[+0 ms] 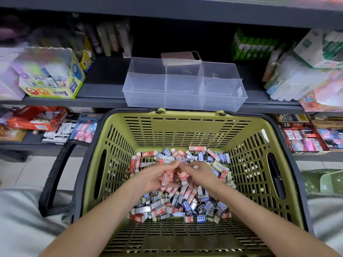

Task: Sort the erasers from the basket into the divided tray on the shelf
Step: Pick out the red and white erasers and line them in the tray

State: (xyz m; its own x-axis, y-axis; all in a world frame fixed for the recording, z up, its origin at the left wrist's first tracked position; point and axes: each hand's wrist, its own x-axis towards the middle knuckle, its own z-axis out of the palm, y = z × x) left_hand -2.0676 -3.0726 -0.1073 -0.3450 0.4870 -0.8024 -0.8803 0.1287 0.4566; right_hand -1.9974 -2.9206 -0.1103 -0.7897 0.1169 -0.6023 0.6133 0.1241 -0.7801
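Both forearms reach down from the near edge into the basket, where my left hand (157,176) and right hand (203,175) meet fingertip to fingertip. My left hand is cupped with the thumb underneath and holds a small clutch of red-sleeved erasers (164,178). My right hand's fingers curl down toward that same clutch, but motion blur keeps me from telling whether they grip anything.

Under and around both hands, loose erasers (178,204) in red, blue and dark sleeves lie heaped across the floor of the olive-green basket (185,127). Its black handle (53,179) hangs folded outward, left of my left hand.

Beyond my hands, just past the basket's far rim, the clear divided tray (146,89) sits on the grey shelf (104,89). A flat brownish object (181,57) lies tilted on the tray's rear rim. Farther left on that shelf stands a yellow glue box (55,86). Well right of my right hand, a green crate (324,180) rests on the tiled floor.
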